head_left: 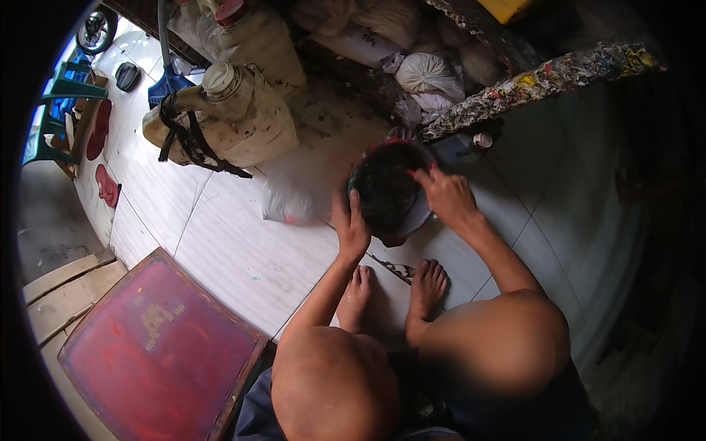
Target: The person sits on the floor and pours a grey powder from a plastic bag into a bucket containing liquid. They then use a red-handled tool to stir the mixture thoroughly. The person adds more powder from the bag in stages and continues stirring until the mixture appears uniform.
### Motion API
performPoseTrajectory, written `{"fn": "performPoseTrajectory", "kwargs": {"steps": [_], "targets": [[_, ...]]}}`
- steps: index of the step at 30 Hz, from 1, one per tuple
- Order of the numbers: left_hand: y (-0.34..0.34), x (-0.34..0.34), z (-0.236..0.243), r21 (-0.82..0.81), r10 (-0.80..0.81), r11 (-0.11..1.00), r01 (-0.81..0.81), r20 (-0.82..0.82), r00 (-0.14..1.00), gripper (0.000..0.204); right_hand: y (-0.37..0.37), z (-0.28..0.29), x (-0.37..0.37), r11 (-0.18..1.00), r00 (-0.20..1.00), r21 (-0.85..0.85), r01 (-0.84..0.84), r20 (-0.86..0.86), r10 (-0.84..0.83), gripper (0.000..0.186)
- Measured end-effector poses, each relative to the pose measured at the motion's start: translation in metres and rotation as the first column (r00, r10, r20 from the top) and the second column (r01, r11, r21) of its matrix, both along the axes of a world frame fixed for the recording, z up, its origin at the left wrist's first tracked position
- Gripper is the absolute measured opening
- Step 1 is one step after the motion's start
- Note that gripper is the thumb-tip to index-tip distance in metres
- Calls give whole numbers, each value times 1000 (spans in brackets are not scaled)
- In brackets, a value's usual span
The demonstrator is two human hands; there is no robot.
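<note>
On the tiled floor in front of my feet stands a round bucket (421, 217) with dark stuff inside. My left hand (351, 226) grips its left side, thumb up near the rim and fingers along the outer wall. Over the right rim, my right hand (447, 195) is closed round a thin red handle (413, 173) that points into the bucket. The lower end of that handle is lost in the dark interior, so its kind does not show. A tied white plastic bag (287, 198) lies on the floor to the left of the bucket.
Stained jerrycans (243, 136) stand at the far left, one with black straps. A paint-crusted beam (540, 88) crosses behind the bucket, beside knotted white bags (426, 73). A reddish framed panel (162, 338) lies near left. Red sandals (107, 185) are on the floor.
</note>
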State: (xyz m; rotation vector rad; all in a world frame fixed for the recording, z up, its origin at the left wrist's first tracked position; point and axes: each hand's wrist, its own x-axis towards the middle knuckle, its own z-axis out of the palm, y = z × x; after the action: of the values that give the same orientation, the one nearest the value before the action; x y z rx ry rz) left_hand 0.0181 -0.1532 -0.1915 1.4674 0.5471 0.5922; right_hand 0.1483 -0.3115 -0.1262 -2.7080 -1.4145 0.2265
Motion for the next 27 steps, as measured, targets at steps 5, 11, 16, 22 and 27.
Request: {"fn": "performPoseTrajectory", "kwargs": {"steps": [5, 11, 16, 22, 27], "targets": [[-6, 5, -1, -13, 51, 999, -51, 7, 999, 33, -17, -26, -44, 944, 972, -312, 106, -168, -165, 32], [-9, 5, 10, 80, 27, 996, -25, -24, 999, 33, 10, 3, 1, 977, 974, -97, 188, -111, -198, 23], [-13, 3, 7, 14, 101, 995, -101, -6, 995, 33, 1, -4, -25, 939, 890, -273, 211, -344, -300, 13], [-4, 3, -1, 117, 64, 991, -58, -46, 997, 33, 28, -24, -17, 917, 795, 121, 381, -548, -258, 18], [-2, 2, -3, 114, 113, 988, -107, -47, 992, 33, 12, -9, 10, 943, 889, -97, 317, -315, -331, 14]]}}
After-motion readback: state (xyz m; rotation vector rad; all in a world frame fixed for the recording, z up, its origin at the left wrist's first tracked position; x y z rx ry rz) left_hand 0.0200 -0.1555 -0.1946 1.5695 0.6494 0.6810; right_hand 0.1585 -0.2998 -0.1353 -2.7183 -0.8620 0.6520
